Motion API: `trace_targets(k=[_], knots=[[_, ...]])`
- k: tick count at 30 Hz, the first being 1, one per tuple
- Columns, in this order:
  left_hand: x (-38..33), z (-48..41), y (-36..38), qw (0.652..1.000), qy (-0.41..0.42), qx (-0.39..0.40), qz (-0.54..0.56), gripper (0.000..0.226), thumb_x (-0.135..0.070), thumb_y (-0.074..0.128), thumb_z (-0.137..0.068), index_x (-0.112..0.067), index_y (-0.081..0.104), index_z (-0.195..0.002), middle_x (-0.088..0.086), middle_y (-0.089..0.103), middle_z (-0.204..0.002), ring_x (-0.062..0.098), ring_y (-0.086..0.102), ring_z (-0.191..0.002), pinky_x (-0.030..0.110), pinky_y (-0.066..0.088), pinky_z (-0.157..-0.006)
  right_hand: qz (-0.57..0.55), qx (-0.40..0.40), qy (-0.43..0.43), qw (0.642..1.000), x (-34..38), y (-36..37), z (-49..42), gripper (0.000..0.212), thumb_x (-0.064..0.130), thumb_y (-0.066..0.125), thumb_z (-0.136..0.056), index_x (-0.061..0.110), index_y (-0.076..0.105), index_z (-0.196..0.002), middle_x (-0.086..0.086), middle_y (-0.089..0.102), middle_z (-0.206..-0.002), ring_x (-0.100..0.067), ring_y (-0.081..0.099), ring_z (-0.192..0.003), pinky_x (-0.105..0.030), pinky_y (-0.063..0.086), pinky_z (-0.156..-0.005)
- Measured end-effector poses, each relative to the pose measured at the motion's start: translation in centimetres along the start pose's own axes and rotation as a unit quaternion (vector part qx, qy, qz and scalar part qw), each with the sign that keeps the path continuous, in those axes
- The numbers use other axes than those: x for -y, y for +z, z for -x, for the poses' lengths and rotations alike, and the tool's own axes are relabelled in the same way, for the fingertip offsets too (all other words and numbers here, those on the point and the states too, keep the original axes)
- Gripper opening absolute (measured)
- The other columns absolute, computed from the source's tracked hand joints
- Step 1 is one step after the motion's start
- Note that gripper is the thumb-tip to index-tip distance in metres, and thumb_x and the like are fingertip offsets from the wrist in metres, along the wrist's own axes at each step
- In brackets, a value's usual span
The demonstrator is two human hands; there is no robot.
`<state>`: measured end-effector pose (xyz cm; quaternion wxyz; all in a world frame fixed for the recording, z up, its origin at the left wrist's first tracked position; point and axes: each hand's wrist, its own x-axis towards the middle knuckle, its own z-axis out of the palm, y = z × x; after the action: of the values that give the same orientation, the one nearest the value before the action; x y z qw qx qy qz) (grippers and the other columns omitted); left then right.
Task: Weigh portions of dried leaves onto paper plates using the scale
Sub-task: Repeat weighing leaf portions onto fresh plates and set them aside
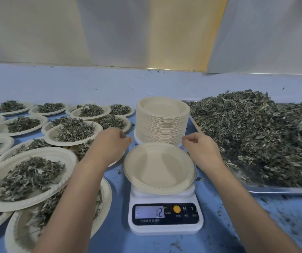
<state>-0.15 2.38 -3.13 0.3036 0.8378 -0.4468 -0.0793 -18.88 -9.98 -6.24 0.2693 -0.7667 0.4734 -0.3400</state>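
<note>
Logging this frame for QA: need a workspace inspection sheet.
Surface: blue table, dusted with leaf crumbs.
Job's things: empty paper plate on scale, display reads -12; plate stack behind; leaf pile on metal tray, right; filled plates, left.
Clutter: nothing seen beyond the crumbs.
Grips: left hand and right hand curled at the empty plate's far rim; hold unclear.
Cables: nothing seen.
Surroundings: pale wall panels behind.

Bright, even light leaves only faint shadows. Wide-angle distortion bends the edges, and the leaf heap [274, 139] by the surface's right edge is blurred.
</note>
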Motion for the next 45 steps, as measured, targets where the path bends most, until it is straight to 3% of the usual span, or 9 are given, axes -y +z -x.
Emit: trace_targets(k=[4,9,21,24,26,28,31,38,45], knots=[[-1.0,0.2,0.5,0.994,0.073,-0.041,0.074,0.013,-0.024,0.055,-0.092,-0.017,0.066,-0.09,-0.013,0.059,-0.074,0.009,0.054,-0.071,0.026,0.036,-0.061,-0.008,-0.006,-0.025,1.0,0.1,0.3,0.1,0.022,0.018,0.053,-0.092,0.018,0.068,-0.108,0.026,0.048,-0.078,0.011,0.045,-0.071,-0.004,0.034,-0.055],[-2.6,0.8,1.6,0.971,0.11,-0.014,0.214,0.017,-0.016,0.058,-0.089,-0.017,0.069,-0.076,-0.003,0.072,-0.078,0.012,0.067,-0.079,0.027,0.048,-0.075,-0.033,-0.01,-0.033,0.999,0.0,0.3,0.2,0.023,0.014,0.052,-0.092,0.016,0.069,-0.108,0.025,0.05,-0.08,0.011,0.046,-0.073,0.002,0.034,-0.058],[-8.4,1.0,4.3,0.926,0.16,0.025,0.34,0.019,-0.013,0.055,-0.09,-0.02,0.065,-0.074,-0.003,0.071,-0.071,0.006,0.064,-0.065,0.015,0.043,-0.061,-0.008,-0.109,-0.011,0.994,-2.6,-3.0,-1.6,0.029,0.01,0.05,-0.091,0.014,0.066,-0.115,-0.001,0.065,-0.114,-0.015,0.057,-0.1,-0.024,0.039,-0.079],[-10.0,1.0,5.1,0.925,0.172,0.033,0.337,0.02,-0.015,0.055,-0.09,-0.021,0.065,-0.074,-0.004,0.072,-0.072,0.004,0.065,-0.067,0.016,0.044,-0.062,0.154,-0.065,-0.009,0.986,-5.4,-4.2,-3.3,0.044,0.019,0.05,-0.096,0.011,0.046,-0.139,-0.011,0.043,-0.145,-0.027,0.039,-0.133,-0.036,0.037,-0.104],[-11.2,1.0,5.7,0.92,0.176,0.04,0.347,0.019,-0.015,0.056,-0.09,-0.02,0.066,-0.074,-0.003,0.072,-0.072,0.003,0.064,-0.066,0.015,0.044,-0.061,0.289,-0.008,0.044,0.956,-7.5,-4.7,-4.2,0.065,0.042,0.048,-0.097,0.02,0.021,-0.151,-0.01,0.008,-0.16,-0.03,0.006,-0.147,-0.047,0.014,-0.118],[-12.4,1.1,6.4,0.916,0.179,0.048,0.355,0.02,-0.015,0.056,-0.091,-0.019,0.066,-0.075,-0.003,0.072,-0.072,0.0,0.063,-0.064,0.009,0.043,-0.058,0.381,0.023,0.118,0.917,-9.5,-5.1,-4.9,0.086,0.063,0.043,-0.09,0.028,-0.004,-0.153,-0.01,-0.022,-0.158,-0.034,-0.017,-0.145,-0.053,-0.002,-0.115],[-14.0,1.3,7.4,0.914,0.188,0.062,0.355,0.018,-0.016,0.056,-0.092,-0.019,0.066,-0.077,-0.004,0.071,-0.073,-0.001,0.063,-0.064,0.01,0.043,-0.058,0.428,0.017,0.17,0.888,-11.4,-5.7,-5.8,0.099,0.076,0.038,-0.083,0.028,-0.019,-0.149,-0.016,-0.037,-0.15,-0.042,-0.027,-0.14,-0.058,-0.008,-0.112],[-15.5,1.5,8.8,0.916,0.203,0.078,0.337,0.016,-0.02,0.056,-0.092,-0.019,0.067,-0.081,-0.007,0.072,-0.074,0.001,0.066,-0.07,0.013,0.045,-0.063,0.404,-0.039,0.245,0.88,-12.9,-6.4,-7.2,0.081,0.061,0.034,-0.093,0.018,0.001,-0.153,-0.023,-0.014,-0.157,-0.043,-0.01,-0.144,-0.056,0.001,-0.114],[-15.3,1.2,9.4,0.916,0.195,0.081,0.342,0.017,-0.019,0.055,-0.093,-0.018,0.069,-0.083,-0.005,0.072,-0.074,0.003,0.066,-0.067,0.009,0.045,-0.058,0.352,-0.011,0.21,0.912,-11.9,-5.5,-7.6,0.048,0.042,0.034,-0.097,0.014,0.038,-0.135,-0.02,0.035,-0.141,-0.04,0.038,-0.126,-0.047,0.03,-0.102]])
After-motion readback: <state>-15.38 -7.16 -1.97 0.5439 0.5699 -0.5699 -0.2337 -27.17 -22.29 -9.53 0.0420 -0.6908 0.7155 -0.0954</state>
